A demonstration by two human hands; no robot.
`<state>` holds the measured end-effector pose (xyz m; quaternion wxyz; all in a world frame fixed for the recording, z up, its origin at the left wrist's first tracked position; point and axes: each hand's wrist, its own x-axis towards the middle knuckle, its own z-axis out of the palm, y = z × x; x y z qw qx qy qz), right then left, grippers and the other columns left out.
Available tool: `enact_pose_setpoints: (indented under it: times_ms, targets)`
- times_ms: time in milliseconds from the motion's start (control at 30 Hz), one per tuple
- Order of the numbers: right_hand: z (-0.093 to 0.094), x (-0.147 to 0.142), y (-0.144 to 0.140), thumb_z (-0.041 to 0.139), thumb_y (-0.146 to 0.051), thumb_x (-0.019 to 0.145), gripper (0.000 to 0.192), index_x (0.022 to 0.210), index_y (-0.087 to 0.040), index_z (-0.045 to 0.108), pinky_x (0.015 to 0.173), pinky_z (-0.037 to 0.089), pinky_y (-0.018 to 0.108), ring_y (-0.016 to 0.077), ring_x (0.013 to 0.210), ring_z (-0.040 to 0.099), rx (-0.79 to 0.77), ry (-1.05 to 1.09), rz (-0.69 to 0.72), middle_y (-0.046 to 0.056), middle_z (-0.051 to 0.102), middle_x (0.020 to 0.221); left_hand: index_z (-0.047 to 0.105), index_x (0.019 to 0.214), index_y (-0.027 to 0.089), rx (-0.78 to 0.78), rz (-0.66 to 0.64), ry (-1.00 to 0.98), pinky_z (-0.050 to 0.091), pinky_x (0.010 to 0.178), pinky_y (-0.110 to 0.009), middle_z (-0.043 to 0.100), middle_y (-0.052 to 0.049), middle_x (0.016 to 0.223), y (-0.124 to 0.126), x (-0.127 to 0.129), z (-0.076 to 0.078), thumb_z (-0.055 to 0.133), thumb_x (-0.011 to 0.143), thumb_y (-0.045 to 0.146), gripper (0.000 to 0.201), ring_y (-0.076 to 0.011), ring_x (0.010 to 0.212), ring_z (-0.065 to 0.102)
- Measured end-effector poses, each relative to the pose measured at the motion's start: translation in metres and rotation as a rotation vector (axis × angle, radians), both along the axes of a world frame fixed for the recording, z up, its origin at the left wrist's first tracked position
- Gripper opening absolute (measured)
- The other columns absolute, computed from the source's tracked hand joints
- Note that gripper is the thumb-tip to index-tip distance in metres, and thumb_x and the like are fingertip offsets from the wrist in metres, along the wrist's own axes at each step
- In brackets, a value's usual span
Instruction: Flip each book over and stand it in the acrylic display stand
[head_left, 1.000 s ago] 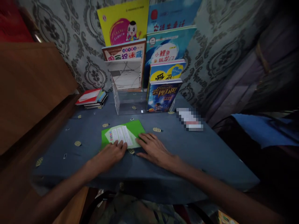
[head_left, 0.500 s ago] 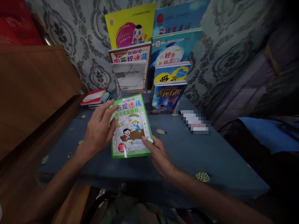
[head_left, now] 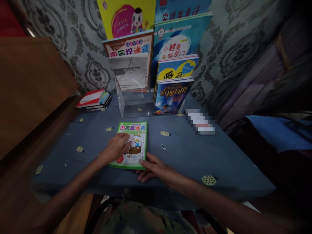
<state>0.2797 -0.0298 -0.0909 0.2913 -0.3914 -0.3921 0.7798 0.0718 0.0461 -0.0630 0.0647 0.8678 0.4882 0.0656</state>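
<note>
A green-bordered children's book [head_left: 136,149] lies at the near part of the cloth-covered table, its cover facing up. My left hand [head_left: 116,148] rests across the left side of that cover, fingers stretched out and covering part of the picture. At the lower right corner, my right hand [head_left: 152,168] pinches the book, thumb on top and the other fingers below the edge. Beyond the book stands a clear acrylic book rack [head_left: 134,110], its front left slot showing no book. A dark blue book [head_left: 172,96] fills the slot beside it.
Taller books rise behind in the rack, among them a yellow one [head_left: 107,16] and a teal one [head_left: 190,31]. A small stack of books with a red cover [head_left: 90,98] lies at the left. Toward the right is a blurred-out object [head_left: 201,123] on the tablecloth [head_left: 185,156].
The green-bordered book has come down from in front of the rack onto the table, nearer to me. My left hand has moved from its upper left edge onto its cover.
</note>
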Motion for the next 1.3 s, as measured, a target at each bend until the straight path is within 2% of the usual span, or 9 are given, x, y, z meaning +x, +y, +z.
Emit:
enact_pose_setpoints:
  times_ms: [67,167,300,367,533,700,933,1133,1300]
  targets:
    - [-0.002,-0.005,0.002,0.070,-0.050,0.086,0.042,0.111,-0.021,0.054,0.057,0.057,0.022,0.0112,0.060,0.070,0.037,-0.003,0.067,-0.003,0.067,0.075,0.062,0.117,0.016,-0.034,0.020,0.035,0.051,0.097,-0.043,0.068,-0.012,0.121,0.001,0.010,0.006,0.046,0.102,0.033,0.028,-0.0290,0.117,0.061]
    - [-0.001,-0.004,0.006,0.067,-0.062,0.084,0.046,0.092,-0.018,0.056,0.052,0.054,0.022,0.0114,0.056,0.068,0.070,-0.066,0.219,-0.002,0.066,0.070,0.062,0.115,0.017,-0.049,0.012,0.086,0.050,0.096,-0.040,0.068,-0.010,0.119,-0.001,0.029,0.014,0.049,0.101,0.044,0.033,-0.0284,0.116,0.060]
    - [0.002,0.011,0.018,0.060,-0.068,0.084,0.053,0.073,-0.016,0.058,0.045,0.047,0.020,0.0099,0.047,0.061,0.181,-0.217,0.377,0.000,0.063,0.059,0.061,0.116,0.013,-0.025,0.026,0.240,0.050,0.095,-0.044,0.065,-0.015,0.122,-0.011,0.056,0.019,0.055,0.097,0.050,0.042,-0.0324,0.118,0.057]
    - [0.002,0.022,0.027,0.060,-0.068,0.083,0.052,0.072,-0.017,0.059,0.043,0.044,0.020,0.0096,0.045,0.059,0.261,-0.279,0.317,-0.001,0.062,0.057,0.060,0.118,0.011,-0.017,0.045,0.302,0.052,0.091,-0.046,0.064,-0.017,0.124,-0.016,0.067,0.021,0.057,0.096,0.046,0.042,-0.0347,0.118,0.057]
    - [-0.003,0.046,0.057,0.061,-0.063,0.079,0.046,0.078,-0.018,0.062,0.043,0.040,0.021,0.0101,0.045,0.058,0.393,-0.331,-0.018,-0.001,0.064,0.058,0.060,0.118,0.007,-0.066,0.068,0.345,0.055,0.082,-0.044,0.064,-0.020,0.119,-0.019,0.083,0.023,0.055,0.095,0.031,0.033,-0.0347,0.112,0.061]
    - [-0.010,0.054,0.076,0.065,-0.053,0.076,0.034,0.079,-0.019,0.064,0.045,0.043,0.022,0.0111,0.051,0.060,0.441,-0.323,-0.257,0.000,0.066,0.064,0.064,0.110,0.009,-0.080,0.079,0.322,0.053,0.080,-0.042,0.071,-0.018,0.103,-0.014,0.085,0.028,0.047,0.096,0.023,0.026,-0.0334,0.100,0.068]
    - [-0.014,0.056,0.077,0.065,-0.049,0.077,0.030,0.080,-0.019,0.066,0.046,0.046,0.022,0.0123,0.054,0.062,0.469,-0.268,-0.305,0.002,0.067,0.068,0.072,0.098,0.015,-0.154,0.124,0.166,0.045,0.075,-0.033,0.076,-0.012,0.095,0.001,0.067,0.038,0.048,0.094,0.022,0.025,-0.0269,0.090,0.070]
    - [-0.015,0.058,0.078,0.066,-0.049,0.078,0.031,0.081,-0.019,0.067,0.046,0.047,0.023,0.0126,0.056,0.063,0.475,-0.261,-0.307,0.002,0.068,0.069,0.069,0.081,0.017,-0.191,0.087,-0.027,0.036,0.065,-0.028,0.068,-0.003,0.073,0.015,0.051,0.031,0.049,0.088,0.020,0.021,-0.0181,0.072,0.062]
    - [-0.017,0.058,0.080,0.066,-0.051,0.077,0.033,0.080,-0.019,0.066,0.045,0.047,0.022,0.0121,0.055,0.062,0.479,-0.263,-0.310,0.002,0.067,0.069,0.067,0.077,0.018,-0.206,0.094,-0.084,0.033,0.065,-0.027,0.062,-0.001,0.067,0.016,0.047,0.025,0.050,0.086,0.020,0.020,-0.0160,0.066,0.056]
